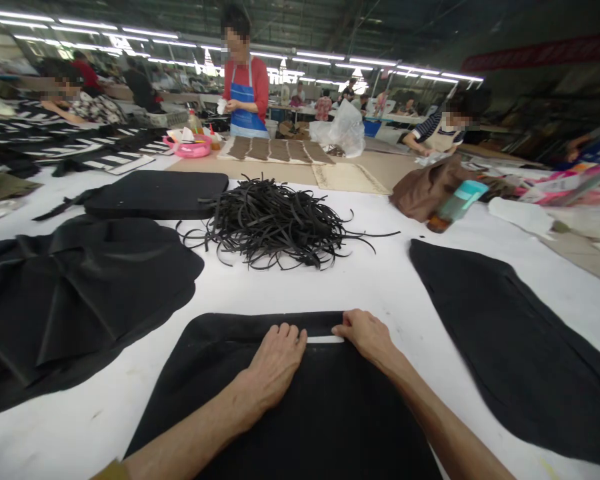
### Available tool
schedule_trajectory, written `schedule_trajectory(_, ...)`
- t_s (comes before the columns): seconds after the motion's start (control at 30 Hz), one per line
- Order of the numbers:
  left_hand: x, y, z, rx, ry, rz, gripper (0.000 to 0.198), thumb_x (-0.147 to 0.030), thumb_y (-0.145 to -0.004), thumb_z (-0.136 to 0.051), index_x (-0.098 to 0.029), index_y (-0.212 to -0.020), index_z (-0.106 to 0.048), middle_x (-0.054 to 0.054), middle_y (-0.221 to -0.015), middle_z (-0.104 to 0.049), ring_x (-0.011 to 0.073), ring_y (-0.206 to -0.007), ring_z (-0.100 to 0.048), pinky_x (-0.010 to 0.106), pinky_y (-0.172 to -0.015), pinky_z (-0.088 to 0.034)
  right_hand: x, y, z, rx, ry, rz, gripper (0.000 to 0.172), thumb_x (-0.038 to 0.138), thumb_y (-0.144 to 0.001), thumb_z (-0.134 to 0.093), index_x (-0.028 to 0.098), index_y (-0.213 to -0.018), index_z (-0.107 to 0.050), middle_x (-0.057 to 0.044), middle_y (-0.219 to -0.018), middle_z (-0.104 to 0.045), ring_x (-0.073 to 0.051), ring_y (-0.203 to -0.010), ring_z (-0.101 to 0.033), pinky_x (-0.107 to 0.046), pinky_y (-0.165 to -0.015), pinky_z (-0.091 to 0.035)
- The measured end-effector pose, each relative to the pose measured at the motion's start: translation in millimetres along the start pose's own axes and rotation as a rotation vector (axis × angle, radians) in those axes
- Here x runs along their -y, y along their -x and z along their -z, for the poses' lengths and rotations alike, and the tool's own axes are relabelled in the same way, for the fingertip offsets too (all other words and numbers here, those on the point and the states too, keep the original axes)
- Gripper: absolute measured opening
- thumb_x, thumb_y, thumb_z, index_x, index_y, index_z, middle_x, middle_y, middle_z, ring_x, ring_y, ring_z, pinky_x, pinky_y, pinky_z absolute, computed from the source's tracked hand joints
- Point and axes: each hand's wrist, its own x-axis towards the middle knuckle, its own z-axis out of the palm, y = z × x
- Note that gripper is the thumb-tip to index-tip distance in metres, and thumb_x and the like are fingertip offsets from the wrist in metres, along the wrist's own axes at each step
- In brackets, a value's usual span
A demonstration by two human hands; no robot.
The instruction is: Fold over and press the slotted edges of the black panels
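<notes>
While the left hand [279, 360] rests open on black fabric [353, 407], the right hand [367, 333] pinches its edge.

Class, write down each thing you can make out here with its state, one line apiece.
Left hand: palm down on the front cloth
Right hand: fingers bent at the front cloth's far edge
Front cloth: spread out, white slit showing
Black strips: tangled, heaped
Left cloth: wrinkled
Right cloth: lying flat
Plastic bag: crumpled
Ceiling lights: lit
</notes>
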Motion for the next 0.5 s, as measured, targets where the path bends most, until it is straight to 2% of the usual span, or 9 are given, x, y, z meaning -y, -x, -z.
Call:
schedule_trajectory(0.1,20.5,19.3,10.3,0.050,-0.015,0.086,0.038,-0.006,-0.073,-0.043,-0.005,-0.110,-0.053,0.015,-0.107,-0.052,0.0250,-0.093,-0.048,0.039,-0.080,-0.041,-0.8,6.0,1.0,-0.043,0.084,-0.013,0.014,0.031,-0.079,-0.052,0.020,-0.074,-0.058,-0.008,-0.081,-0.062,-0.024,-0.079,-0.057,-0.029,-0.058,-0.029)
schedule_trajectory(0.17,34.7,39.0,10.9,0.022,-0.011,0.131,0.040,-0.007,-0.072,-0.047,-0.004,-0.112,-0.052,0.018,-0.118,-0.049,0.0274,-0.102,-0.046,0.042,-0.087,-0.039,-1.8,13.1,-1.1,-0.100,0.140,-0.003,0.012,0.026,-0.083,-0.046,0.020,-0.082,-0.056,-0.008,-0.084,-0.061,-0.024,-0.079,-0.057,-0.030,-0.058,-0.029)
schedule_trajectory(0.27,49.2,73.4,0.8,-0.078,0.095,0.183,0.040,-0.006,-0.077,-0.041,-0.010,-0.115,-0.052,0.014,-0.123,-0.050,0.0242,-0.111,-0.045,0.040,-0.096,-0.036,0.9,25.9,-6.6,-0.238,0.227,0.063,0.017,0.019,-0.087,-0.038,0.021,-0.085,-0.054,-0.006,-0.086,-0.059,-0.021,-0.074,-0.055,-0.029,-0.056,-0.030)
schedule_trajectory(0.37,52.6,100.4,-11.3,-0.139,0.225,0.223,0.035,-0.011,-0.085,-0.037,-0.018,-0.114,-0.054,0.008,-0.122,-0.055,0.0200,-0.114,-0.047,0.037,-0.098,-0.039,16.4,38.6,-12.9,-0.342,0.217,0.210,0.021,0.017,-0.088,-0.034,0.021,-0.086,-0.055,-0.006,-0.086,-0.057,-0.020,-0.077,-0.054,-0.030,-0.061,-0.034)
schedule_trajectory(0.43,51.1,109.6,-15.3,-0.151,0.265,0.202,0.036,-0.019,-0.085,-0.045,-0.020,-0.120,-0.049,0.008,-0.131,-0.048,0.0213,-0.121,-0.042,0.039,-0.101,-0.038,34.9,45.0,-17.2,-0.308,0.084,0.367,0.021,0.018,-0.088,-0.036,0.023,-0.088,-0.056,-0.005,-0.087,-0.057,-0.019,-0.081,-0.053,-0.029,-0.068,-0.036)
schedule_trajectory(0.5,49.3,112.6,-16.6,-0.137,0.283,0.174,0.047,-0.025,-0.081,-0.055,-0.021,-0.127,-0.043,0.009,-0.137,-0.040,0.0232,-0.127,-0.035,0.042,-0.103,-0.035,57.8,47.5,-21.7,-0.205,-0.118,0.502,0.020,0.020,-0.087,-0.038,0.025,-0.087,-0.057,-0.003,-0.087,-0.057,-0.018,-0.083,-0.054,-0.027,-0.072,-0.037)
